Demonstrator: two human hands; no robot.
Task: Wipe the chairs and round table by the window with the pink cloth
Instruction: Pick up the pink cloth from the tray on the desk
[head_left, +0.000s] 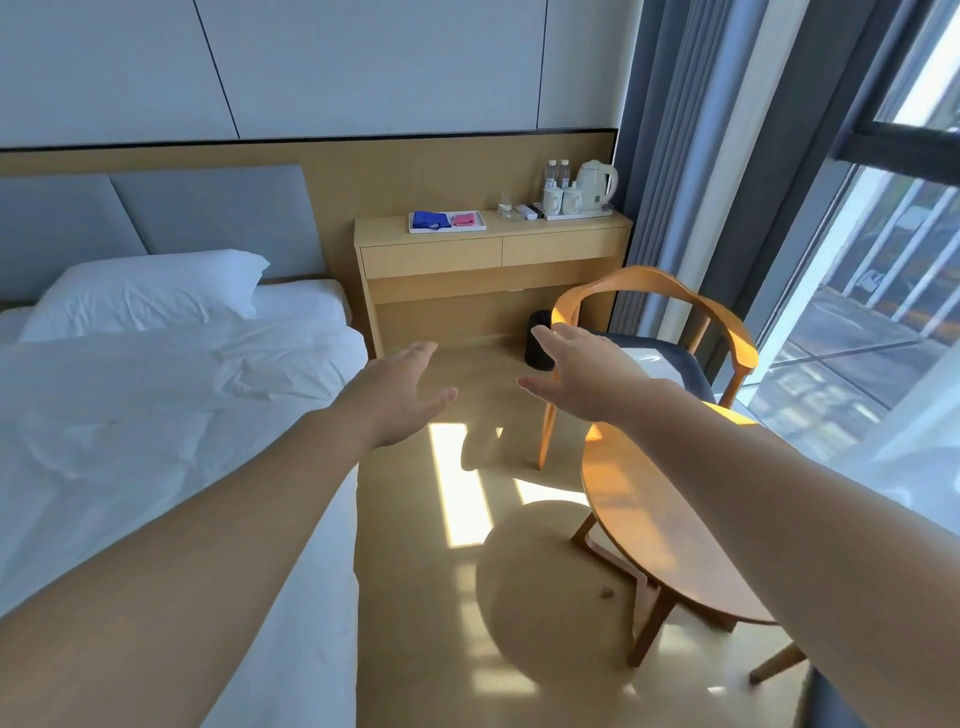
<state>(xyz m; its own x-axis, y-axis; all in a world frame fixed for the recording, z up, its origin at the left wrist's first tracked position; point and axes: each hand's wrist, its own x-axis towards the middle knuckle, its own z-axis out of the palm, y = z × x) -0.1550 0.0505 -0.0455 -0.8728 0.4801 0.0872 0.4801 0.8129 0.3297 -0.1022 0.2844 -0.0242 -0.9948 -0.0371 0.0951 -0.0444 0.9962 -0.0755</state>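
Note:
The pink cloth (466, 219) lies folded on a white tray (447, 229) on the far wooden desk, beside a blue cloth (430, 219). A wooden armchair (660, 291) with a dark seat stands by the window. The round wooden table (654, 525) is nearer, at the right, partly under my right arm. Both arms reach forward above the floor. My left hand (402, 395) is open and holds nothing. My right hand (582, 371) is open too, hovering in front of the chair's left armrest. Neither hand touches anything.
A bed (156, 415) with white linen fills the left side. The desk (493, 249) carries a kettle (595, 184), cups and two water bottles. A small black bin (540, 340) stands under it. Grey curtains (670, 156) and the window (883, 312) line the right. Sunlit floor lies between bed and table.

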